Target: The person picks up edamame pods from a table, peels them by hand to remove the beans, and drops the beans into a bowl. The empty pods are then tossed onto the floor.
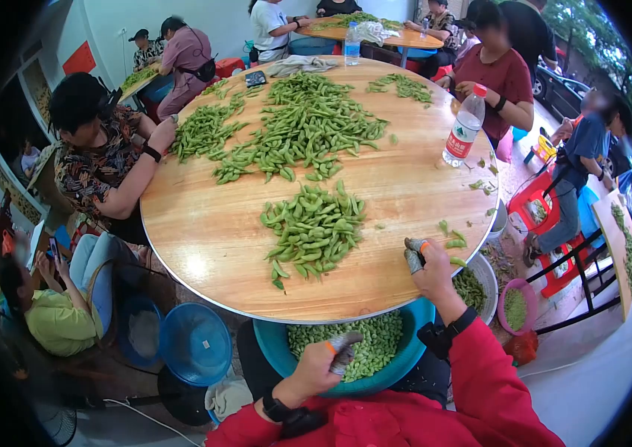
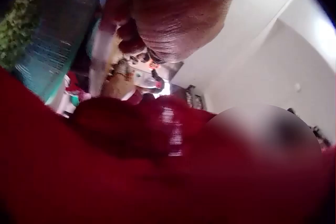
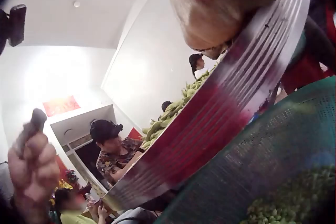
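Note:
My left hand, its fingers curled and dark covers on the tips, hovers over a teal basin in my lap. Shelled green beans fill the basin's bottom. I cannot tell whether a pod sits in this hand. My right hand, with grey fingertip covers, is at the table's near right edge, thumb and finger apart with no thing showing between them. A few loose pods lie just beyond it. Left of it, a small pile of green soybean pods lies on the round wooden table.
A larger pod heap covers the table's far middle. A red-capped water bottle stands at the right. Blue basins are on the floor at left, a white basket at right. People sit around the table.

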`<action>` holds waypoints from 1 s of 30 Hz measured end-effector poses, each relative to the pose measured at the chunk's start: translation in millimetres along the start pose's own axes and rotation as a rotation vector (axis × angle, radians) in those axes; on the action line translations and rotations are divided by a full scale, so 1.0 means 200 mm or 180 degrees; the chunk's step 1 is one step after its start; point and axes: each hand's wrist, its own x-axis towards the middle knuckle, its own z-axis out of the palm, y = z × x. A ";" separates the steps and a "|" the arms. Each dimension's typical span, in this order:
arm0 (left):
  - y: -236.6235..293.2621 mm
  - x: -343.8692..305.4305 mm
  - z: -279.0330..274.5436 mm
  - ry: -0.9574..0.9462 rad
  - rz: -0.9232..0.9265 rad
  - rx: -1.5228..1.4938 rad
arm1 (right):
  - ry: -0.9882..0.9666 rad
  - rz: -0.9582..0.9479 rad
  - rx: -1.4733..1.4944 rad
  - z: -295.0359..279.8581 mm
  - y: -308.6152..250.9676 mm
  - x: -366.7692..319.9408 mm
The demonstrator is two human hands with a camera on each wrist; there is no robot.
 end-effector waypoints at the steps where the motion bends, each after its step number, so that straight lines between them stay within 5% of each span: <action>1: -0.04 0.00 0.04 -0.0047 0.0166 0.0191 | -0.0028 0.0048 0.0002 0.00 -0.01 0.00; 5: 0.02 0.07 -0.05 -0.0133 0.1114 0.0630 | -0.0034 0.0039 0.0028 -0.01 -0.01 0.00; 11: 0.06 0.35 -0.21 0.0955 0.0241 0.1230 | 0.0159 -0.0125 -0.0026 0.01 0.05 -0.01; 15: -0.10 0.59 -0.28 0.1134 0.0690 0.2186 | 0.0133 -0.0115 -0.0029 0.00 0.03 -0.01; 24: -0.15 0.69 -0.29 0.0563 0.0489 0.2884 | 0.0038 0.0038 0.0156 -0.02 0.04 -0.02; 30: -0.08 0.64 -0.35 0.1430 0.0820 0.2247 | 0.0019 0.0069 0.0225 -0.02 0.04 -0.01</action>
